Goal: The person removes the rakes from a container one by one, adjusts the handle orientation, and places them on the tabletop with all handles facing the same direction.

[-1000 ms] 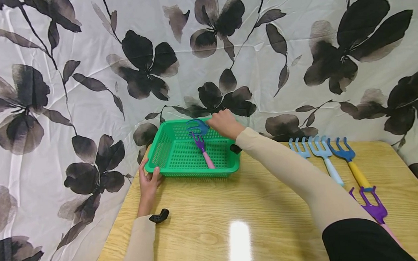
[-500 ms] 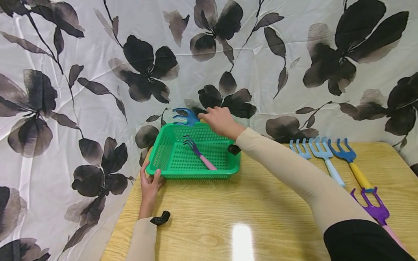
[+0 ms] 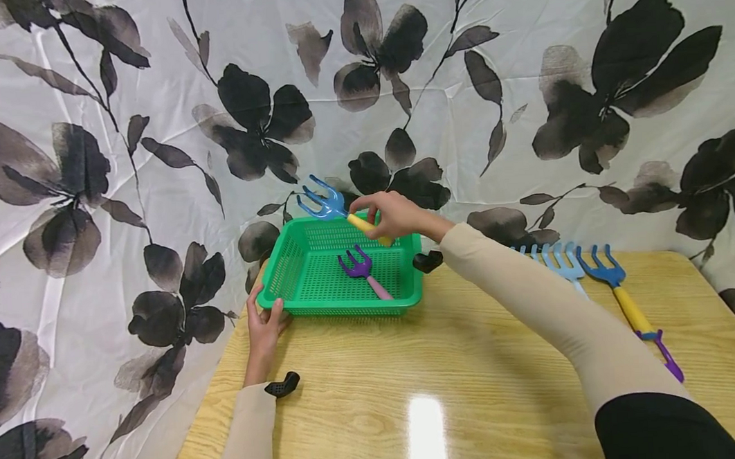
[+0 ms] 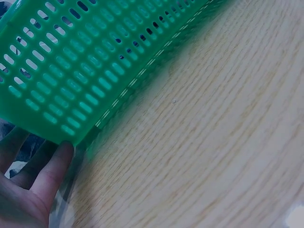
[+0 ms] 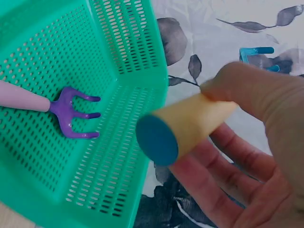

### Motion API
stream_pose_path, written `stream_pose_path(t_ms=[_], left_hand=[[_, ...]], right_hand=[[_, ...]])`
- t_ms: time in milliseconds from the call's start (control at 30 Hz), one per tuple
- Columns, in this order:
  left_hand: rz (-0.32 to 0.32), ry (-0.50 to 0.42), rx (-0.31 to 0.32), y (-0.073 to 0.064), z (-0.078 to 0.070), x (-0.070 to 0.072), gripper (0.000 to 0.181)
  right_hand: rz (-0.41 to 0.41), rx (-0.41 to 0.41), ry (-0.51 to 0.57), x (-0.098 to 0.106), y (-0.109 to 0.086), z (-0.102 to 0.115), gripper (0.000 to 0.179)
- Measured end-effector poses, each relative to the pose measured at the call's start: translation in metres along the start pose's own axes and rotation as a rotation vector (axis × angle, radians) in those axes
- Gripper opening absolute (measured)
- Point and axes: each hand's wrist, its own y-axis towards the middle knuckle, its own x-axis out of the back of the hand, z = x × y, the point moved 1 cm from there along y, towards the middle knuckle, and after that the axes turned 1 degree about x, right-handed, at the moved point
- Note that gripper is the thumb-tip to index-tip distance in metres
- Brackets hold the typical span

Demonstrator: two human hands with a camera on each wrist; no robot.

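Observation:
In the head view, my right hand [image 3: 398,214] pinches the yellow handle of a blue-headed garden hand fork [image 3: 324,203] above the back of a green plastic basket [image 3: 340,304]. Its tines point up to the left. The handle's blue end cap faces the camera in the right wrist view, between thumb and fingers. My left hand [image 3: 265,332] grips the basket's front left corner; in the left wrist view its fingers lie around that corner [image 4: 71,135]. Inside the basket lies a purple hand fork [image 3: 358,264] with a pink handle, seen also in the right wrist view.
Several more hand forks lie on the right of the wooden table [image 3: 350,383]: light blue ones [image 3: 562,261], a blue one with a yellow handle [image 3: 623,299], and a purple one [image 3: 667,356] partly hidden by my right arm. A floral cloth [image 3: 462,127] hangs behind.
My right hand has lifted the blue hand fork from inside the basket to above its back rim, tilting the tines upward. The purple fork has shifted and turned. My left hand stays at the corner.

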Motion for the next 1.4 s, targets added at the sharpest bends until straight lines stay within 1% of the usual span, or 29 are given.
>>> stream_pose_path(t_ms=[100, 200, 433, 500, 567, 667, 733, 800, 900, 967, 1067, 1100, 1233, 1333, 1400], left_hand=[[0.003, 0.009, -0.005, 0.000, -0.001, -0.001, 0.076], [0.005, 0.014, -0.007, -0.001, -0.001, -0.002, 0.076], [-0.008, 0.006, -0.007, -0.001, 0.001, -0.002, 0.074], [-0.015, 0.007, -0.007, 0.001, 0.005, 0.000, 0.073], [-0.024, 0.008, -0.008, 0.005, 0.012, 0.002, 0.071], [-0.028, 0.013, -0.022, 0.009, 0.022, 0.006, 0.070], [-0.018, 0.012, -0.019, 0.007, 0.019, 0.006, 0.072], [-0.004, 0.023, -0.017, 0.002, 0.012, 0.003, 0.074], [0.010, 0.020, -0.008, -0.003, 0.001, 0.000, 0.075], [0.007, 0.018, -0.017, -0.001, 0.004, 0.001, 0.075], [-0.005, 0.002, -0.023, 0.005, 0.014, 0.004, 0.073], [-0.008, 0.005, -0.021, 0.007, 0.017, 0.005, 0.072], [-0.021, 0.017, -0.025, 0.010, 0.026, 0.007, 0.070], [-0.021, 0.021, -0.034, 0.009, 0.028, 0.008, 0.069], [-0.014, 0.014, -0.035, 0.009, 0.027, 0.008, 0.068]], right_hand=[[0.011, 0.024, 0.074, 0.004, -0.013, -0.005, 0.049], [0.025, 0.022, 0.127, 0.008, -0.029, -0.011, 0.050], [0.018, -0.004, 0.254, 0.014, -0.080, -0.031, 0.048], [0.008, -0.029, 0.285, 0.016, -0.098, -0.037, 0.047], [-0.012, -0.054, 0.289, 0.017, -0.117, -0.044, 0.047], [-0.037, -0.118, 0.310, 0.019, -0.145, -0.056, 0.047], [-0.052, -0.161, 0.336, 0.020, -0.164, -0.064, 0.049], [-0.068, -0.205, 0.355, 0.020, -0.184, -0.072, 0.051], [-0.097, -0.264, 0.354, 0.019, -0.215, -0.081, 0.053], [-0.111, -0.303, 0.356, 0.020, -0.235, -0.087, 0.053], [-0.129, -0.350, 0.367, 0.020, -0.267, -0.095, 0.055], [-0.138, -0.359, 0.374, 0.020, -0.277, -0.097, 0.055], [-0.191, -0.374, 0.347, 0.012, -0.318, -0.103, 0.057], [-0.227, -0.381, 0.330, 0.001, -0.348, -0.107, 0.055], [-0.256, -0.390, 0.339, -0.008, -0.367, -0.108, 0.054]])
